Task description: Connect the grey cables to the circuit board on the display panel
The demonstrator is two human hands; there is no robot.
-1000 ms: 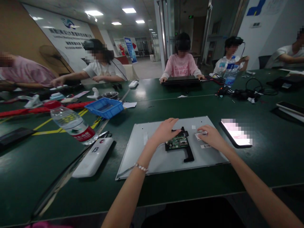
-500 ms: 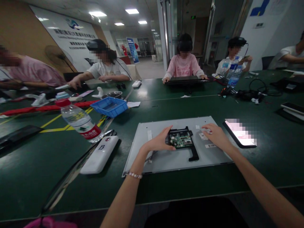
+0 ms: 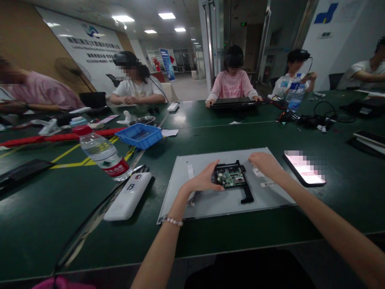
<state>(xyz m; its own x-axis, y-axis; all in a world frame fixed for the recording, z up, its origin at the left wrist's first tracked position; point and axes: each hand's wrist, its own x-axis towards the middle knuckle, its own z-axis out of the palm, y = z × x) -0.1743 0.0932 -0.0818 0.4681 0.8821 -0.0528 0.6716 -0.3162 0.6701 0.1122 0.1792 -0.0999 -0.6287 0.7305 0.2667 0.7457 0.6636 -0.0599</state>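
A silvery flat panel [image 3: 204, 208] lies on the green table, with a black plastic bracket [image 3: 247, 192] on it. Set in the bracket is a green circuit board [image 3: 231, 178]. My left hand [image 3: 202, 178] grips the bracket's left side, thumb at the lower edge and fingers at the upper one. To the right of the bracket, over the panel's upper right part, my right hand [image 3: 264, 162] has its fingertips pressed together in a pinch. Whatever those fingertips hold, if anything, is too small or hidden to make out. White labels [image 3: 268, 184] show on the panel below it.
A lit phone [image 3: 305, 168] lies right of the panel. To the left are a white power bank [image 3: 128, 196], a red-capped water bottle [image 3: 104, 154] and a blue tray [image 3: 140, 135]. Several people sit around the table; one across holds a dark flat panel [image 3: 236, 104].
My right hand has shifted left and slightly up, its fingers closing from a loose curl into a pinch. My left hand stays on the bracket. A co-worker at left has drawn an arm back.
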